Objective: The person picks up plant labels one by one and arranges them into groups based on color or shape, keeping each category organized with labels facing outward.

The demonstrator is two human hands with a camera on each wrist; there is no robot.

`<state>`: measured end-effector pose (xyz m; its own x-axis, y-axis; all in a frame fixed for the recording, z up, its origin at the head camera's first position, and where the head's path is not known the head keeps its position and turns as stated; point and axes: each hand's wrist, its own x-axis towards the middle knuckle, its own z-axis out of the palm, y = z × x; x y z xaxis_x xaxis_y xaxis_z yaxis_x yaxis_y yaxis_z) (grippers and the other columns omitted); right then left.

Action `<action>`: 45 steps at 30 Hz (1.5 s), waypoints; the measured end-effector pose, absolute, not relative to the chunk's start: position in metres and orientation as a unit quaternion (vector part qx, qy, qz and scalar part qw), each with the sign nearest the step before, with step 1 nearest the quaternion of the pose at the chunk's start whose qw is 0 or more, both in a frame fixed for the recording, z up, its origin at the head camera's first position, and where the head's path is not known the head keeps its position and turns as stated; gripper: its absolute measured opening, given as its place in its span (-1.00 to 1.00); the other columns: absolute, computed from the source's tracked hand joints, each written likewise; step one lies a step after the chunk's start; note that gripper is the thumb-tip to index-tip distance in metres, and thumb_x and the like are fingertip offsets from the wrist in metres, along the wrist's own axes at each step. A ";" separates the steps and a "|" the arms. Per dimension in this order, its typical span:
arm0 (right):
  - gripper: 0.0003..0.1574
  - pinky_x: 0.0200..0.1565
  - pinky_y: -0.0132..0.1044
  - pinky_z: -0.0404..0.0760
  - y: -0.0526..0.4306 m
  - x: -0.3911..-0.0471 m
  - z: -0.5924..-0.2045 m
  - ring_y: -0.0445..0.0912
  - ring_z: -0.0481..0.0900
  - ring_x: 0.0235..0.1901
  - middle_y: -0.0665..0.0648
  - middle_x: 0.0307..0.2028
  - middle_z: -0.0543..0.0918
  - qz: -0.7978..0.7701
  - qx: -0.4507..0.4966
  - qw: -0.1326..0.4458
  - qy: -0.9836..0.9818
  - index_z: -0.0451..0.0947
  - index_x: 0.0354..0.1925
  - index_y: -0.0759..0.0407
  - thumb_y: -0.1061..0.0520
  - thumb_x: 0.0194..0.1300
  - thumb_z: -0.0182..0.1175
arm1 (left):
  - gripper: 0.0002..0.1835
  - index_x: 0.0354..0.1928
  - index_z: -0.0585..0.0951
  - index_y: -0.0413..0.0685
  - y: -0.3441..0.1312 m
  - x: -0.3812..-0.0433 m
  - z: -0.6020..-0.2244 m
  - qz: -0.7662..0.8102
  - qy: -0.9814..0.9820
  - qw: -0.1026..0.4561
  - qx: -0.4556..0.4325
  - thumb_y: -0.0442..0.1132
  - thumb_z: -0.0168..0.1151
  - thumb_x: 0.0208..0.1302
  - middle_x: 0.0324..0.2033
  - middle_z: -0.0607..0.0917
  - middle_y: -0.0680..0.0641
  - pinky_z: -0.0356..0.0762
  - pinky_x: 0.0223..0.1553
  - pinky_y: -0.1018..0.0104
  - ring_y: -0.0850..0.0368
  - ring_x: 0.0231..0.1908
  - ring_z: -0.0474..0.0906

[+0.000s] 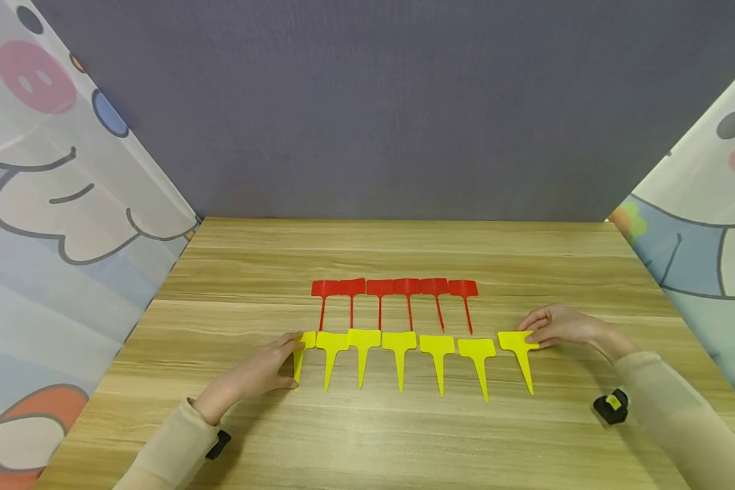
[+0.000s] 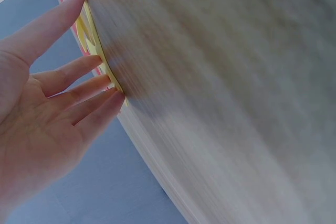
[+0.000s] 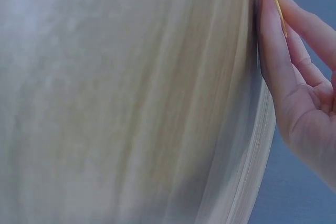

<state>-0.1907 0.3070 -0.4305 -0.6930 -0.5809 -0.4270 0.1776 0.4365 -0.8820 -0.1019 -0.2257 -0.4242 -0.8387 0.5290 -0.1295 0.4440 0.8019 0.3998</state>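
Note:
Several yellow T-shaped plant labels lie in a row on the wooden table, their pointed stems toward the person. At the row's left end, my left hand [image 1: 254,373] touches the leftmost yellow label [image 1: 308,339], fingertips at its head and thumb near the stem's tip. Those fingers look nearly straight in the left wrist view. My right hand [image 1: 572,327] pinches the head of the rightmost yellow label [image 1: 514,340] between thumb and fingers. This label stands a little apart from its neighbour [image 1: 476,348]. In the right wrist view the pinched label [image 3: 278,11] shows edge-on.
Behind the yellow row lies a row of red T-shaped plant labels [image 1: 380,288], heads close together. A grey panel [image 1: 392,116] rises at the table's [image 1: 404,442] back edge. Patterned cloths [image 1: 49,204] hang on both sides. Small black devices [image 1: 611,407] sit by the wrists.

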 end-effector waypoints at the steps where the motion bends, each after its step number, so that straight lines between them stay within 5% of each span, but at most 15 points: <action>1: -0.52 -0.27 -0.27 0.59 0.307 -0.191 -0.431 -0.14 0.61 -0.33 0.12 -0.29 0.62 -0.512 -0.131 0.368 0.765 0.30 -0.09 0.69 0.28 0.16 0.13 | -0.30 0.09 0.35 -0.45 -0.226 -0.102 -0.424 0.179 0.942 0.118 0.259 -0.24 0.37 -0.10 0.19 0.23 -0.35 0.33 0.02 -0.02 -0.25 0.12 0.25; 33: -0.83 -0.66 -0.35 0.49 0.266 -0.173 -0.415 -0.19 0.37 -0.75 0.02 -0.66 0.45 -0.337 -0.172 0.227 0.897 0.48 -0.45 0.39 0.31 -0.04 0.27 | -0.30 0.08 0.36 -0.45 -0.224 -0.103 -0.423 0.181 0.942 0.119 0.258 -0.23 0.37 -0.10 0.19 0.24 -0.34 0.33 0.02 -0.01 -0.24 0.12 0.26; 45: -0.84 -0.59 -0.41 0.34 0.258 -0.172 -0.415 -0.20 0.31 -0.65 -0.01 -0.64 0.40 -0.241 -0.199 0.184 0.932 0.47 -0.52 0.25 0.28 -0.07 0.30 | -0.30 0.07 0.37 -0.46 -0.225 -0.102 -0.424 0.177 0.944 0.118 0.253 -0.22 0.39 -0.12 0.19 0.25 -0.34 0.33 0.03 0.00 -0.23 0.13 0.25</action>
